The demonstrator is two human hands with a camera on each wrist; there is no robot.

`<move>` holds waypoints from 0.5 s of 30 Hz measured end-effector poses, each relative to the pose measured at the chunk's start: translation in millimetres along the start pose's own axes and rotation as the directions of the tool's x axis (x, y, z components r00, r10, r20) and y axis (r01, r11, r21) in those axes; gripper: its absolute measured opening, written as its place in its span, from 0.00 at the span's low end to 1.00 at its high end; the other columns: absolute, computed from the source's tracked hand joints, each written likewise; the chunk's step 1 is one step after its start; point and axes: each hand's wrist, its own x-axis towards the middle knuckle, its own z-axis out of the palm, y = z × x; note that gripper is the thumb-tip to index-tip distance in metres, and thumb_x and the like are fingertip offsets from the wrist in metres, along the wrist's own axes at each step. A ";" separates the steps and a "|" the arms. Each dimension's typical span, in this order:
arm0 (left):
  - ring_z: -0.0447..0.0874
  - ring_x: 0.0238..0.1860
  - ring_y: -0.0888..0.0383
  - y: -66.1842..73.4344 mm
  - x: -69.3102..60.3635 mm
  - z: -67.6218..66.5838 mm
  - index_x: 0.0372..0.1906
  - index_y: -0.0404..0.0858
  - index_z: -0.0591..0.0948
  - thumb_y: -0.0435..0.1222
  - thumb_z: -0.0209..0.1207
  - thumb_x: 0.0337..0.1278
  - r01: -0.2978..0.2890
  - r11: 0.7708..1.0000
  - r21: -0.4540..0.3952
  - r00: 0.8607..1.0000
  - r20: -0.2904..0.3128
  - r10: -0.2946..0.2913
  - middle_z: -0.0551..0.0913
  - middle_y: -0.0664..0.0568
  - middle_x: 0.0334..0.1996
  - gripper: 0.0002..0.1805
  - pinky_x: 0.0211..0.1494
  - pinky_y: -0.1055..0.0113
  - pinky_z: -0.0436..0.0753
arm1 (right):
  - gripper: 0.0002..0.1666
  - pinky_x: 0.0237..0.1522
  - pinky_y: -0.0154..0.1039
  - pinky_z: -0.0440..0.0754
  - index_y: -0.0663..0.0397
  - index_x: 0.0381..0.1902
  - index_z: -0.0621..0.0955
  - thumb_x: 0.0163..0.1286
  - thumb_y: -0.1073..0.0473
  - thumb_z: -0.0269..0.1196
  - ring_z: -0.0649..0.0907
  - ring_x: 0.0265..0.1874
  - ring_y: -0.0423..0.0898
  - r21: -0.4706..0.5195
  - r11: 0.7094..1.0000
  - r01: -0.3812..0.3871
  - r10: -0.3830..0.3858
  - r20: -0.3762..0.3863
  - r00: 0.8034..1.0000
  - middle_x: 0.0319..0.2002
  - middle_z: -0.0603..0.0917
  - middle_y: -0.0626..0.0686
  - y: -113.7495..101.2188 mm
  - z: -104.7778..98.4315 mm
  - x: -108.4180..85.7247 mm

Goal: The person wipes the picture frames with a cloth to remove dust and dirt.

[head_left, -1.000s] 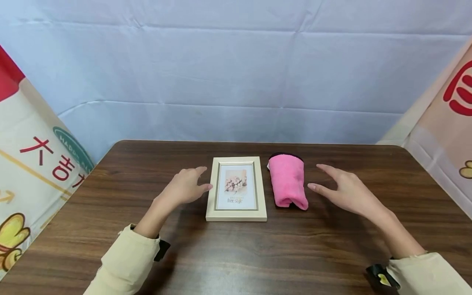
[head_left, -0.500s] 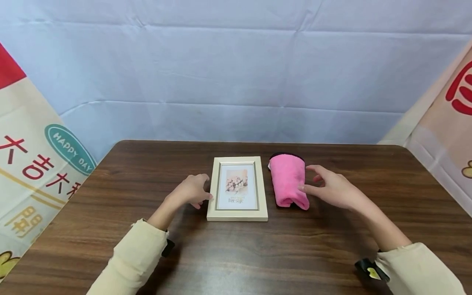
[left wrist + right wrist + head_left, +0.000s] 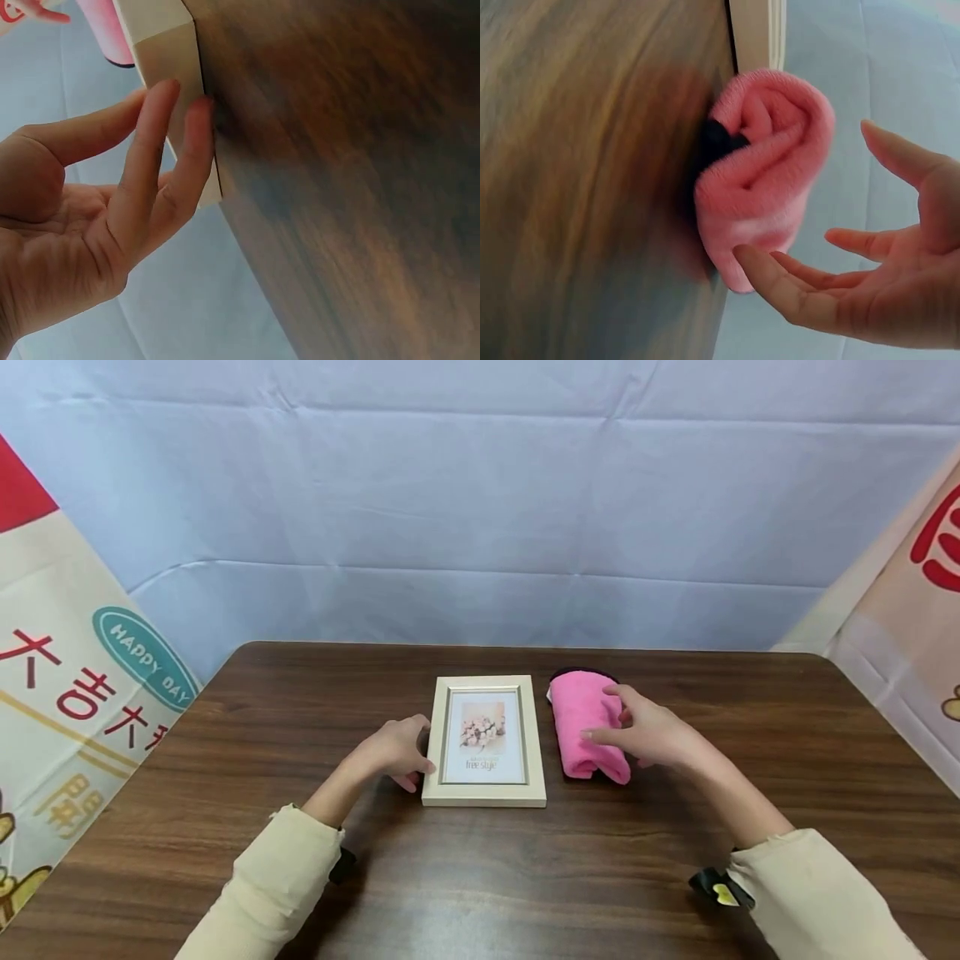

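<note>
A cream picture frame (image 3: 534, 743) lies face up on the wooden table, showing a flower print with the words "free style". At its left edge is my left hand (image 3: 393, 747); in the left wrist view its fingertips touch the frame's side wall (image 3: 166, 56). Just right of the frame lies a rolled pink fleece cloth (image 3: 576, 718) with a dark edge at its far end. My right hand (image 3: 652, 731) hovers at the cloth's right side, thumb and fingers spread apart. In the right wrist view the roll's folded end (image 3: 780, 187) faces the fingers, and nothing is gripped.
The brown wooden table (image 3: 480, 877) has rounded far corners. A pale blue cloth backdrop (image 3: 450, 510) hangs behind it. Printed banners stand at both sides, the left banner (image 3: 67, 660) close to the table's edge.
My right hand has moved left, from beside the pink cloth to over its right side. My left hand has lowered, its fingers bending down against the frame's left edge. Frame and cloth stay put.
</note>
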 end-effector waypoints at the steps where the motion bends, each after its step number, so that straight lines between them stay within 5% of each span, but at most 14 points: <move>1: 0.80 0.23 0.52 -0.3 0.6 0.4 0.63 0.32 0.61 0.25 0.60 0.51 0.008 1.000 -0.013 1.000 0.001 -0.008 0.70 0.34 0.48 0.33 0.24 0.65 0.84 | 0.52 0.37 0.48 0.82 0.64 0.67 0.52 0.58 0.41 0.63 0.76 0.43 0.59 -0.011 1.000 0.002 -0.002 -0.006 1.000 0.54 0.67 0.72 -0.5 2.1 1.4; 6: 0.81 0.22 0.53 -1.4 0.9 2.3 0.63 0.33 0.60 0.24 0.60 0.51 0.008 0.999 -0.037 1.000 0.008 -0.008 0.70 0.32 0.46 0.33 0.23 0.64 0.84 | 0.53 0.53 0.56 0.71 0.69 0.65 0.53 0.57 0.41 0.63 0.69 0.54 0.63 -0.075 0.997 0.012 -0.015 -0.045 0.999 0.58 0.65 0.74 -2.7 12.4 6.3; 15: 0.81 0.23 0.53 -3.9 -0.7 4.1 0.63 0.33 0.59 0.24 0.59 0.52 0.000 0.998 -0.062 1.000 -0.001 0.000 0.74 0.40 0.31 0.33 0.23 0.64 0.84 | 0.57 0.33 0.41 0.78 0.69 0.65 0.51 0.52 0.42 0.67 0.71 0.44 0.60 -0.076 0.996 -0.054 0.047 -0.080 0.996 0.51 0.67 0.75 -5.2 20.5 11.5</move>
